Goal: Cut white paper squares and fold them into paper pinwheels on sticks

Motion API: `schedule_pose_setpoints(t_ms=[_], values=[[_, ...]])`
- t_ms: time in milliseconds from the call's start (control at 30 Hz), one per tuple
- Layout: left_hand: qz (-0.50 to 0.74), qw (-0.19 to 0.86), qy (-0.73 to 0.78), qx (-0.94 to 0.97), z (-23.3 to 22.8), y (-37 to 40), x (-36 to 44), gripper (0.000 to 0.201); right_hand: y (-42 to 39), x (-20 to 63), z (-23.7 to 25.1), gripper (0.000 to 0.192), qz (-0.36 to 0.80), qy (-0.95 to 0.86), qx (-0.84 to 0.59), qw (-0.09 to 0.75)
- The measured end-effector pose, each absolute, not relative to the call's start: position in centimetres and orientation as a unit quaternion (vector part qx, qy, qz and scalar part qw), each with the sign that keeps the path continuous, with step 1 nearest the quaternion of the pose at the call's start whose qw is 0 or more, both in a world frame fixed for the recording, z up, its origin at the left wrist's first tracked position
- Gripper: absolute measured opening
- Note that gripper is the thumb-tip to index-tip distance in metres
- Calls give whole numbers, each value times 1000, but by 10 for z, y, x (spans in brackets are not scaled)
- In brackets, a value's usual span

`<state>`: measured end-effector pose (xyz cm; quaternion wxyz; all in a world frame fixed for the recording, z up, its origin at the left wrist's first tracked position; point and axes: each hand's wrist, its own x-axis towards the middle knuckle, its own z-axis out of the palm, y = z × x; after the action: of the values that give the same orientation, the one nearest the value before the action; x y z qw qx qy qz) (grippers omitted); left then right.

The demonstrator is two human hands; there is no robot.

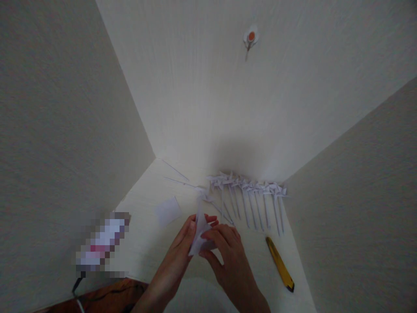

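Note:
A piece of white paper [201, 230], bent up into a point, is held between my two hands above the white surface. My left hand [187, 237] grips its left side, thumb in front and fingers behind. The fingers and thumb of my right hand [223, 248] pinch its right edge. Just beyond them lies a white paper pinwheel [203, 193] on a stick. To the right, a row of several similar paper pinwheels [249, 184] rests with sticks pointing towards me. A flat sheet of paper [167, 211] lies left of my hands.
Two loose thin sticks [176, 180] lie near the back left corner. A yellow utility knife [280, 264] lies at the right. At the left is a blurred-out object [104, 239] with a dark cable [76, 284]. White walls [208, 108] enclose the surface; a small round fitting [251, 37] sits on one.

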<state>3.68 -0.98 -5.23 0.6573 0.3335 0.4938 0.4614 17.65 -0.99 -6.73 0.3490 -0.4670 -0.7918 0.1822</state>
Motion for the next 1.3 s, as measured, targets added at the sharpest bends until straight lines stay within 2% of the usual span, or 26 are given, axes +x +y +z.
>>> schedule_pose_setpoints(t_ms=[100,367,433,533,733,900,1067,1200,1300], values=[[445,672,505,308,-50,-10,38,52,-10,175,-66,49,173,-794,-468,346],[460,684,505,255,-45,-10,35,49,-5,180,-64,24,248,-803,-459,290],[469,685,502,240,-50,-8,37,48,-1,180,-63,28,250,-813,-451,270],[490,678,498,228,-57,-4,41,45,8,181,-59,46,253,-828,-440,239],[490,728,414,242,-49,4,45,38,15,188,-60,34,242,-810,-475,243],[467,709,432,305,-52,9,40,25,8,197,-64,53,316,-789,-450,275],[461,673,463,347,-60,14,39,27,7,204,-65,29,404,-674,-493,373],[495,641,472,349,-61,14,41,41,10,201,-62,11,451,-615,-546,347],[467,618,482,410,-59,13,38,22,10,199,-60,5,443,-608,-564,343]])
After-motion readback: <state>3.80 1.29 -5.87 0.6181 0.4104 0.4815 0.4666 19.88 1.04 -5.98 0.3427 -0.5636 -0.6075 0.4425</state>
